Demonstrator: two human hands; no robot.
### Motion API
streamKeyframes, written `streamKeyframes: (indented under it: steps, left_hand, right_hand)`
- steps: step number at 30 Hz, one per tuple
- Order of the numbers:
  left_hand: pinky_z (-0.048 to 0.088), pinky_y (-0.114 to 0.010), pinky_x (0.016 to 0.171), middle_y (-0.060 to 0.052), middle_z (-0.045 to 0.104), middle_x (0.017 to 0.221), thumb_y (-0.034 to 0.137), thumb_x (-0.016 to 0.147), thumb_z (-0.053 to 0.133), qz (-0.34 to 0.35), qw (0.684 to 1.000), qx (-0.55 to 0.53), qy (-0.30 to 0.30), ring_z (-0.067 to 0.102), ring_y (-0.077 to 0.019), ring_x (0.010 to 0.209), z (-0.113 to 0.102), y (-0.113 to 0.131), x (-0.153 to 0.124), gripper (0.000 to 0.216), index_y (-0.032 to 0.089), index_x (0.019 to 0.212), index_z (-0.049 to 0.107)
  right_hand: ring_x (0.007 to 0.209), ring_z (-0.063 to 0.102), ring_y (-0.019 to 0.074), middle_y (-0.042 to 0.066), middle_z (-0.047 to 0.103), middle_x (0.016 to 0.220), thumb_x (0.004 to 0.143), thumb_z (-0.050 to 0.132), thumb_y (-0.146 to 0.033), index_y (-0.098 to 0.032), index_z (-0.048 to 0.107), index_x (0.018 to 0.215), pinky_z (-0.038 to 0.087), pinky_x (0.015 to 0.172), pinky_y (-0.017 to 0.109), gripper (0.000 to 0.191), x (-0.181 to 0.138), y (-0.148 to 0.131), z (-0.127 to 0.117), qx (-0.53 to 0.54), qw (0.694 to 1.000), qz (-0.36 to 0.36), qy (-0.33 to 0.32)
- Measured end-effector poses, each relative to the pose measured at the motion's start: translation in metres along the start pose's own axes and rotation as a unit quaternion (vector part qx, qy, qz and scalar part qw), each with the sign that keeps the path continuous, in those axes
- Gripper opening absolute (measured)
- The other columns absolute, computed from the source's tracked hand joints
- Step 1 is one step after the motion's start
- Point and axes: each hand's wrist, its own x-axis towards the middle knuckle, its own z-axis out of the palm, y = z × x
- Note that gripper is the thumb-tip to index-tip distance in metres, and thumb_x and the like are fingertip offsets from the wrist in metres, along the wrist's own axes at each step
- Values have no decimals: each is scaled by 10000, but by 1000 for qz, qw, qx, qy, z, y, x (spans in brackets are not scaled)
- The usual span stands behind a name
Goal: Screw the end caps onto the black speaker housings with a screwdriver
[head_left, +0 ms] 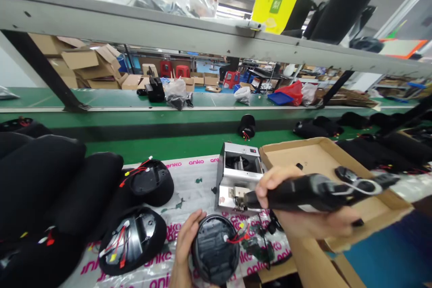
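My left hand (185, 245) is curled around the left side of a round black housing (216, 247) whose open end faces up. Red and yellow wires with small connectors come out of it. In my right hand (300, 224) is a black electric screwdriver (300, 192), lying almost level with its tip pointing left. That tip is at the front of a silver screw feeder (240, 175); whether they touch I cannot tell. Left of the hands lie two more black housings, one with a wired end (130, 243) and another behind it (150, 182).
Larger black fabric-covered pieces (40, 180) are piled at the left. A shallow cardboard box (310, 155) with small black parts stands at the right. Printed foam sheet (189, 175) covers the work surface. A grey shelf beam (168, 31) crosses above, and a small black cylinder (247, 125) stands behind the feeder.
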Motion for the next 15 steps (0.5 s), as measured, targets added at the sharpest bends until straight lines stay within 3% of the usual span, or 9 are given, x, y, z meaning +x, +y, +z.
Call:
streamKeyframes:
  steps: [2, 6, 10, 12, 15]
  left_hand:
    - [623, -606, 1178, -132, 511, 1736, 742, 785, 952, 31, 999, 8, -31, 701, -454, 1444, -13, 6, 9, 1011, 457, 1649, 509]
    - [628, -544, 1187, -126, 568, 1721, 714, 1007, 732, 51, 995, 24, -77, 677, -400, 1502, -33, 13, 18, 683, 455, 1618, 570]
    - [629, -506, 1190, -150, 575, 1722, 678, 994, 755, 87, 989, 31, -113, 641, -386, 1552, -38, -2, 20, 766, 445, 1680, 507]
    - [656, -496, 1157, -167, 581, 1714, 701, 939, 795, 113, 987, 28, -115, 656, -393, 1536, -37, -10, 21, 865, 432, 1700, 484]
    - [697, -470, 1088, -186, 600, 1686, 725, 900, 815, 143, 982, 27, -117, 700, -391, 1488, -36, -12, 27, 907, 412, 1689, 499]
  right_hand:
    - [522, 665, 150, 88, 755, 818, 839, 726, -958, -190, 878, 992, 536, 476, 245, 798, -7, 20, 6, -1, 1000, -25, 3]
    - [436, 646, 166, 96, 778, 811, 818, 731, -967, -189, 876, 1001, 473, 374, 236, 812, -6, 35, 10, 24, 999, 13, -20]
    - [341, 555, 158, 103, 747, 680, 973, 525, -946, -180, 843, 913, 402, 321, 228, 831, -3, 40, 2, 45, 996, 73, -33]
    - [340, 556, 161, 98, 747, 670, 955, 565, -942, -192, 857, 906, 401, 319, 231, 806, -2, 32, -7, 40, 996, 75, -31]
    - [410, 628, 175, 86, 765, 736, 910, 664, -912, -203, 885, 956, 478, 370, 263, 745, 6, -3, -26, 13, 998, 53, -29]
